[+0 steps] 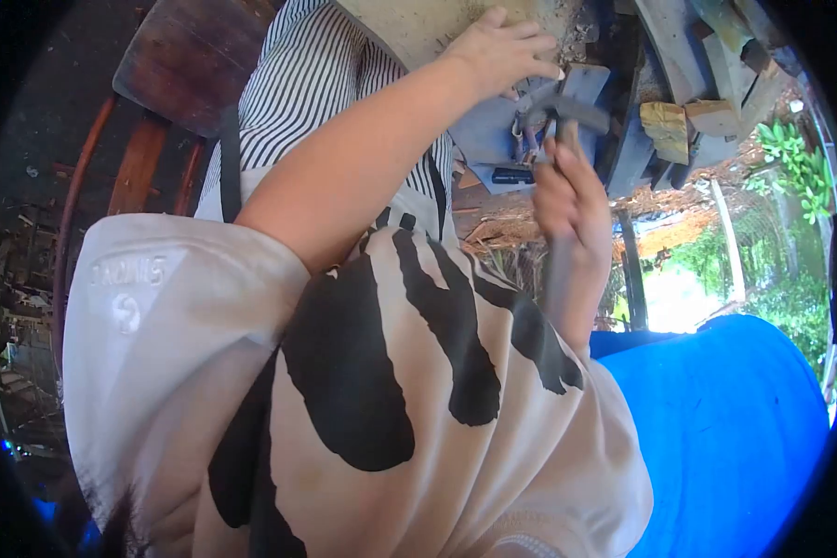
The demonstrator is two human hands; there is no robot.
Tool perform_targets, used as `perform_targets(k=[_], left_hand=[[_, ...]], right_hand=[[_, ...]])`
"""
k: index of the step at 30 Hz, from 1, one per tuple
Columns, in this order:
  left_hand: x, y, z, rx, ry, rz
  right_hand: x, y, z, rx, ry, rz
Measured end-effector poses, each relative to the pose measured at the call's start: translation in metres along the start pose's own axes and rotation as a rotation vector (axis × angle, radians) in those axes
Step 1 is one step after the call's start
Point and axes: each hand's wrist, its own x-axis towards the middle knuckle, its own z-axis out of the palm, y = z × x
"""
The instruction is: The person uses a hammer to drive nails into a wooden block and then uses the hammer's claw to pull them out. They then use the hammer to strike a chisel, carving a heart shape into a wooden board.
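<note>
A hammer (569, 115) upright in the right hand (567, 191), its head just above the fist.
It looks top-heavy and stiff, likely best gripped lower on the handle for a swing; dark head, greyish handle running below the fist, both blurred. The left hand (507, 58), fingers spread, is by the worktop (405, 23); I can't tell whether it presses anything.
</note>
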Motion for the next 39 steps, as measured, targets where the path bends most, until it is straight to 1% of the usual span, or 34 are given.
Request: perform_targets(k=[1,2,4,6,8,9,11,12,13,14,15,17,18,20,21,22,24,25,27,28,30,31,32,34,37,39], left_hand=[[0.004,0.002,-0.001,0.051,-0.029,-0.025],[0.003,0.006,0.0,0.036,-0.034,-0.012],[-0.003,0.003,-0.011,0.044,-0.079,-0.04],[-0.012,0.005,-0.032,0.098,-0.039,-0.021],[-0.013,-0.005,-0.043,-0.048,-0.231,-0.056],[-0.021,-0.009,-0.039,-0.046,-0.229,-0.054],[-0.039,-0.014,-0.023,-0.106,0.362,-0.008],[-0.044,-0.015,-0.017,-0.101,0.356,-0.001],[-0.048,-0.014,-0.011,-0.441,0.337,-0.038],[-0.051,-0.013,-0.007,-0.781,0.309,-0.077],[-0.053,-0.007,-0.006,-0.773,0.305,-0.072],[-0.054,0.004,-0.01,-1.567,0.035,-0.23],[-0.053,0.005,-0.009,-1.553,0.034,-0.222],[-0.051,0.004,-0.006,-1.728,-0.046,-0.216],[-0.049,0.005,-0.004,-1.777,-0.049,-0.232],[-0.047,0.002,-0.003,-1.766,-0.053,-0.224],[-0.043,-0.002,-0.002,-1.808,-0.135,-0.296],[-0.042,-0.002,-0.001,-1.798,-0.141,-0.29],[-0.037,-0.002,0.002,-1.815,-0.082,-0.312],[-0.035,-0.004,0.005,-1.804,-0.087,-0.303],[-0.032,-0.005,0.01,-1.874,-0.093,-0.345],[-0.032,-0.003,0.011,-1.885,-0.027,-0.376],[-0.033,-0.001,0.011,-1.876,-0.025,-0.37],[-0.032,0.002,0.006,-1.926,0.051,-0.424],[-0.029,0.001,-0.007,-1.799,0.075,-0.383],[-0.028,-0.003,-0.018,-1.738,0.095,-0.344]], right_hand=[[-0.02,-0.001,0.008,0.384,-0.274,0.171],[-0.034,0.002,0.017,0.394,-0.257,0.166],[-0.053,0.015,0.042,-0.012,-0.051,-0.032],[-0.051,0.022,0.036,-0.02,-0.025,-0.093],[-0.041,0.023,0.031,-0.043,0.082,-0.166],[-0.039,0.021,0.028,-0.034,0.097,-0.162],[-0.032,0.019,0.022,-0.031,0.078,-0.164],[-0.029,0.02,0.02,-0.027,0.062,-0.165],[-0.026,0.02,0.018,-0.017,0.059,-0.17],[-0.023,0.02,0.019,-0.017,0.042,-0.132],[-0.021,0.019,0.019,-0.02,0.023,-0.094],[-0.015,0.021,0.019,-0.021,0.024,-0.093],[-0.011,0.022,0.018,-0.026,0.034,-0.081],[-0.004,0.024,0.014,-0.016,0.012,-0.097],[-0.001,0.024,0.011,-0.005,0.02,-0.092],[0.002,0.024,0.01,0.006,0.03,-0.086],[0.006,0.023,0.007,0.025,0.021,-0.105],[0.007,0.023,0.007,0.039,0.017,-0.113],[0.011,0.022,0.01,0.032,0.026,-0.131],[0.012,0.021,0.012,0.019,0.041,-0.136],[0.015,0.023,0.012,0.026,0.043,-0.147],[0.016,0.024,0.012,0.029,0.05,-0.145],[0.015,0.026,0.013,0.03,0.042,-0.153],[0.016,0.028,0.014,0.072,0.058,-0.172],[0.017,0.031,0.014,0.135,-0.014,-0.221],[0.019,0.025,0.018,0.132,-0.017,-0.249]])
